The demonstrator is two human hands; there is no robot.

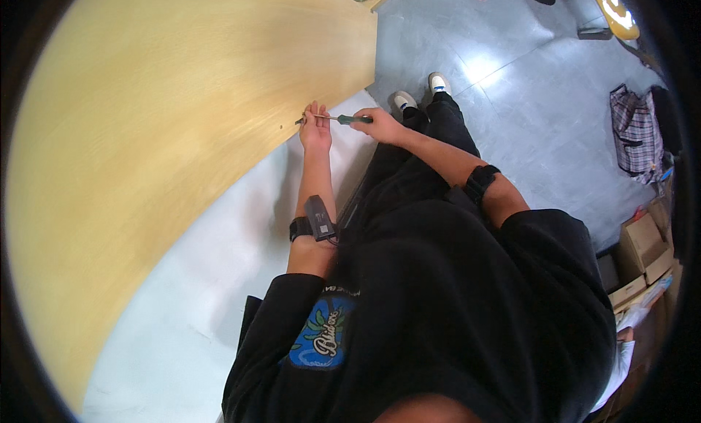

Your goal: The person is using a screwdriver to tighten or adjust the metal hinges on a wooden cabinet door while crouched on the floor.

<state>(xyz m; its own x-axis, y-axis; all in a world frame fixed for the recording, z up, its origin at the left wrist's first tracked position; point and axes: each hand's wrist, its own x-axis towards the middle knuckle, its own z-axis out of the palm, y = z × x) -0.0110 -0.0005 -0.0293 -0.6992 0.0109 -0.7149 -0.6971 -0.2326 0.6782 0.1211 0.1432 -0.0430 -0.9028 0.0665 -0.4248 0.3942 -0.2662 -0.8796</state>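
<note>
Beside the edge of the big yellow board [219, 72], my right hand [375, 124] holds a screwdriver [345, 120] by its handle, the thin end toward the board. My left hand [315, 134] is nearer the board; I can't tell if it grips anything.

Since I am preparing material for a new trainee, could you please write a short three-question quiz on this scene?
1. Open question: Which tool does the right hand grip?
2. True or false: A plaid bag is on the right side of the view.
3. Multiple choice: What colour is the large panel by the left hand?
A) Blue
B) Pale yellow
C) Red

Key:
1. A green-handled screwdriver.
2. True.
3. B.
</note>
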